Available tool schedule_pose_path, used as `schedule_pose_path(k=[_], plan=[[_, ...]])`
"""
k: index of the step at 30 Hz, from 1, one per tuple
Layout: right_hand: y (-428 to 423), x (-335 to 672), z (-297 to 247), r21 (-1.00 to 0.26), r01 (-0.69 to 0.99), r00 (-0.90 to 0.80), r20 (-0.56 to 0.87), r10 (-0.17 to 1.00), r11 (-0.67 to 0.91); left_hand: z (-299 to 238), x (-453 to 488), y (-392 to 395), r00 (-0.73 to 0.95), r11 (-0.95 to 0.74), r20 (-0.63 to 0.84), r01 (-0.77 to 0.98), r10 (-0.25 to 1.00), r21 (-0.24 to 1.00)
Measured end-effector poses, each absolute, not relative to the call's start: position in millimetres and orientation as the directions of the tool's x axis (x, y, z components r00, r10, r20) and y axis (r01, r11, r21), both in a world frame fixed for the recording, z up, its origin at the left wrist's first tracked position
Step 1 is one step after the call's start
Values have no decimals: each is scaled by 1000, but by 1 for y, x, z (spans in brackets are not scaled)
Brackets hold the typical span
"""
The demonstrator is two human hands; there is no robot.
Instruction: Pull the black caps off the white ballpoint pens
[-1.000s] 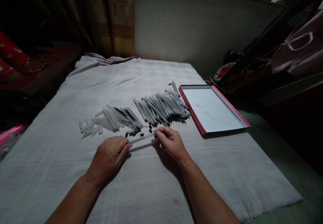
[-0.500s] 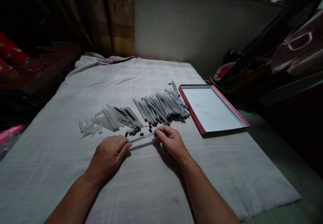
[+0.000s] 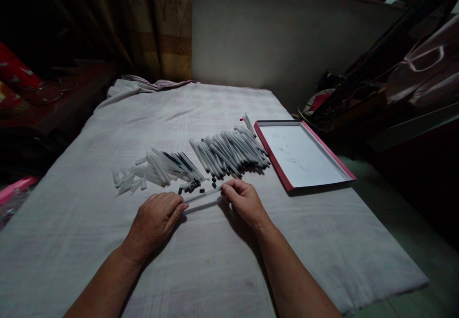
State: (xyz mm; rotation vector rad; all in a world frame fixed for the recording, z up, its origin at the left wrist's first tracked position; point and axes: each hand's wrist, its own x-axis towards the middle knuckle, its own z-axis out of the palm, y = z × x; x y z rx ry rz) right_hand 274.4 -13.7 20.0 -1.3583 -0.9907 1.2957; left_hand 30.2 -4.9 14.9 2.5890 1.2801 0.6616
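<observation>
Tray (image 3: 273, 159): red rim, white inside, faint marks;
Pen (image 3: 202, 195): thin, pale, level between hands;
Left hand (image 3: 154, 222): pinching one pen end;
Right hand (image 3: 244, 201): pinching the other

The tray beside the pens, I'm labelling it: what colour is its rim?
The tray has a red rim around a white inside; head view.

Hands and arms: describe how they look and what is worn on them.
The left hand and right hand are ungloved. The forearms are bare, with no sleeves in view. No watch, bracelet or ring shows in the dim light.
</observation>
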Motion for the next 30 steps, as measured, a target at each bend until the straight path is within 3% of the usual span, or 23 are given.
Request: schedule_pose_path(k=[10,20,30], plan=[[-16,278,20,-978,-106,66,-189,980,-182,13,27,-2,512,-577,266,704,817,415],[-16,273,16,-990,-73,125,-127,984,-118,19,22,-3,377,-389,155,693,913,607],[-15,272,16,-990,-73,137,-128,982,-119,21,21,0,341,-389,196,712,919,585]])
